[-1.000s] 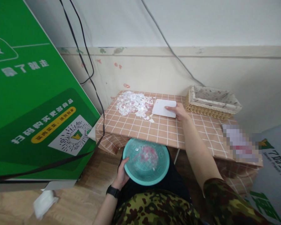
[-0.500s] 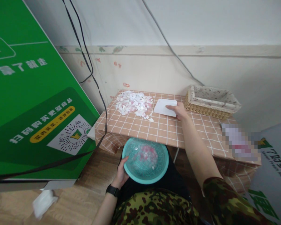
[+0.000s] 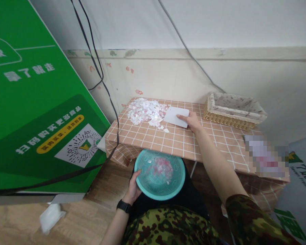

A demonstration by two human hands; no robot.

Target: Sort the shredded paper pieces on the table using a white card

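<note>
My right hand (image 3: 193, 121) grips a flat white scraper (image 3: 175, 116) by its right end, thumb on top. The scraper's left edge meets the right side of a heap of small white and pinkish paper-like pieces (image 3: 144, 110) on the table. My left hand (image 3: 134, 186) holds the left rim of a round turquoise plastic basket (image 3: 160, 194), its thumb over the edge. The basket sits at my lap, just below the table's front edge. Inside lie some pink and clear bits (image 3: 161, 168), too small to name. A few loose pieces (image 3: 164, 129) lie in front of the heap.
A brown checked cloth covers the table (image 3: 183, 143). At its back right stands a cloth-lined wicker basket (image 3: 231, 119); a blurred flat item (image 3: 265, 156) lies at the right end. A green sign panel (image 3: 40, 119) with dark cables (image 3: 109, 93) stands left.
My right hand has moved slightly left with the scraper, whose edge now touches the heap. My left hand still holds the turquoise basket in place.
</note>
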